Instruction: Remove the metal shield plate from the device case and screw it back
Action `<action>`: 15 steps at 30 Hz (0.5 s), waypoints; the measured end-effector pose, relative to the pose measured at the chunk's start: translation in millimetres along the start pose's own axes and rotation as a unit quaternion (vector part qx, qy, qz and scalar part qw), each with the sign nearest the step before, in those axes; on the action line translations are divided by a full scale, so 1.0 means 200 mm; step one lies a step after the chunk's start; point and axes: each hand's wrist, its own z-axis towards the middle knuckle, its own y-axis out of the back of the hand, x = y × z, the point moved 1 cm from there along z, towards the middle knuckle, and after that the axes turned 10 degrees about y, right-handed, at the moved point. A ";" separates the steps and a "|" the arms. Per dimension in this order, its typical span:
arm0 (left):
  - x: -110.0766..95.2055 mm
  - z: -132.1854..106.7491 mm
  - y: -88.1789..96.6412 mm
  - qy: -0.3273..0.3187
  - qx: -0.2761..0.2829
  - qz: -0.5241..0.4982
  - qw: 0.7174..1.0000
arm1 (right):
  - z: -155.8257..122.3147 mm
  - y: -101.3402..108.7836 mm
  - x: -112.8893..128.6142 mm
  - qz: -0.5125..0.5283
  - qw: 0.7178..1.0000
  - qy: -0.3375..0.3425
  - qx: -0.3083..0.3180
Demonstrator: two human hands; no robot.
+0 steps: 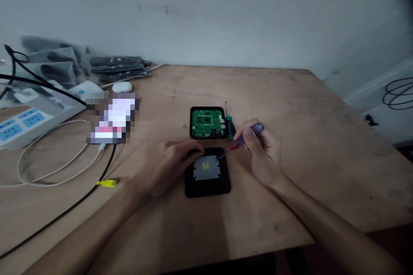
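Observation:
My right hand (263,150) is closed around the purple see-through handle of a screwdriver (257,129) with a red collar. Its thin tip slants down to the upper right corner of a silver metal plate (200,172) that bears a yellow square. That plate lies on a black square cover (208,189), flat on the table. My left hand (174,157) grips the cover's upper left edge, its fingers bent and partly hidden from view. Beyond the cover sits a black case (191,124) with a green circuit board (203,125) inside. A green-and-black screwdriver (230,128) lies along its right side.
Small dark screws (185,126) lie left of the case. Further left are a phone (114,116) with a blurred screen, white and black cables (97,187), a power strip (32,120) and a white earbud case (122,87). Bagged dark items (118,66) lie by the wall.

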 end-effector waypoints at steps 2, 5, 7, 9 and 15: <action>-0.01 0.00 0.00 0.003 0.002 -0.004 1.000 | -0.01 0.00 0.00 -0.022 0.999 0.021 0.011; -0.02 -0.01 0.01 -0.002 -0.005 -0.017 1.000 | -0.01 0.01 0.00 -0.035 0.999 0.033 0.022; -0.03 -0.01 0.02 -0.003 -0.012 -0.030 0.999 | -0.01 0.01 0.00 -0.040 0.998 0.035 0.032; -0.03 -0.01 0.03 0.003 -0.027 -0.037 0.999 | -0.01 0.01 0.00 -0.039 0.998 0.034 0.043; -0.04 -0.02 0.05 0.006 -0.077 0.004 0.997 | -0.03 0.01 0.01 -0.048 0.996 0.031 0.069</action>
